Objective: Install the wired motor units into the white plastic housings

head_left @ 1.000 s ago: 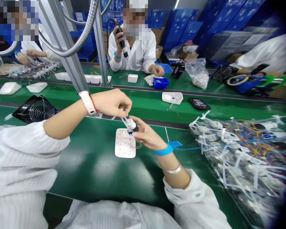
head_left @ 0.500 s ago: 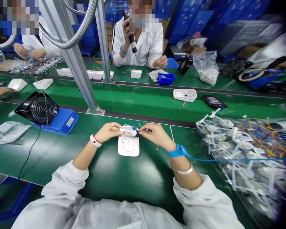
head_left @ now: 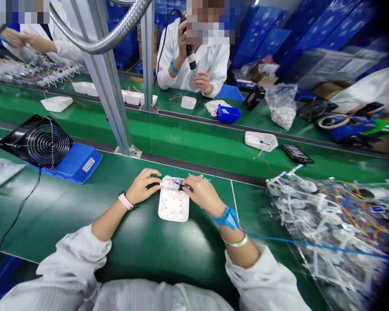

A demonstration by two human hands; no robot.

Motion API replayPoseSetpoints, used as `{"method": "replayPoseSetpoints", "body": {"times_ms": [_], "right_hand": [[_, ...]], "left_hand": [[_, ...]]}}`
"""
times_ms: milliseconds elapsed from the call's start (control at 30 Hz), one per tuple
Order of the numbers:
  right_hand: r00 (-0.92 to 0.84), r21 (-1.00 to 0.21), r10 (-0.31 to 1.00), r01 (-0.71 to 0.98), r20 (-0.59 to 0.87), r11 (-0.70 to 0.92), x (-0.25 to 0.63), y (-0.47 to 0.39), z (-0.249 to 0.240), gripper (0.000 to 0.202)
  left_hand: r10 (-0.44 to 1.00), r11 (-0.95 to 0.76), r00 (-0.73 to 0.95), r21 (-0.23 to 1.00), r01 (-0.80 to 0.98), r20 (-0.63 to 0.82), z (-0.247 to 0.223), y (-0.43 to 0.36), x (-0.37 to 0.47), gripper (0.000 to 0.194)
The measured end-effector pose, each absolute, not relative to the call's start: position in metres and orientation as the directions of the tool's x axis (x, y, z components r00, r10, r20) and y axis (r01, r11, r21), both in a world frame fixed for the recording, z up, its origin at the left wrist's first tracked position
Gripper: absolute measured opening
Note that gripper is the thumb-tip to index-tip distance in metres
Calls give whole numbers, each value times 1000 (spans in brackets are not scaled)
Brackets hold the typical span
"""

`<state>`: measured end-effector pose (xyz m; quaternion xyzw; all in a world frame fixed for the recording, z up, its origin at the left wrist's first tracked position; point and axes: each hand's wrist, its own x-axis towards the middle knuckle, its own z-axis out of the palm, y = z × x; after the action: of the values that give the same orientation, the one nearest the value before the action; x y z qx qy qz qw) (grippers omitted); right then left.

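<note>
A white plastic housing lies open on the green bench in front of me, with small dark holes in its floor. At its far end sits a whitish rounded part with a pale strip and dark wires. The thumb and fingers of my left hand grip this part's left side. From the right, my right hand pinches the dark wires over the housing's far right corner; its fingertips partly hide them.
Right of me lies a heap of bagged parts with coloured wires. A black fan rests against a blue bin at left. Another white housing is on the green conveyor. Across it, a co-worker holds an electric screwdriver.
The rounded part has gone down into the housing's far end, both hands with it. Across the conveyor, the co-worker's free hand has come up to the screwdriver's tip.
</note>
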<state>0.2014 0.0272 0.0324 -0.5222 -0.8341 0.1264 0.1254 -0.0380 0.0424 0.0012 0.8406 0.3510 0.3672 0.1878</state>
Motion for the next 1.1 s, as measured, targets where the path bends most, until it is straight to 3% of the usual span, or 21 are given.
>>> {"method": "replayPoseSetpoints", "body": {"times_ms": [200,333,567,633,767,833,1100], "right_hand": [[-489,-242,822,794,293,558,195,20,36,8],[-581,-308,746,681,326,665,175,17,28,13],[-574,-409,757,638,311,652,162,23,3,18],[-587,-401,750,635,305,660,165,23,2,19],[-602,-387,745,638,287,665,170,22,2,20],[-596,-394,753,644,278,656,171,21,2,22],[-606,-389,753,649,256,654,175,19,-4,23]], "left_hand": [[682,-731,507,519,443,528,-1,44,-35,14],[672,-739,521,508,442,526,-3,44,-34,14],[693,-718,534,537,443,485,-7,47,-34,16],[694,-708,574,554,438,435,-9,49,-35,33],[702,-670,648,584,459,296,-15,54,-37,102],[701,-663,663,586,467,264,-17,55,-37,109],[672,-668,702,603,436,237,-20,56,-37,105]]}}
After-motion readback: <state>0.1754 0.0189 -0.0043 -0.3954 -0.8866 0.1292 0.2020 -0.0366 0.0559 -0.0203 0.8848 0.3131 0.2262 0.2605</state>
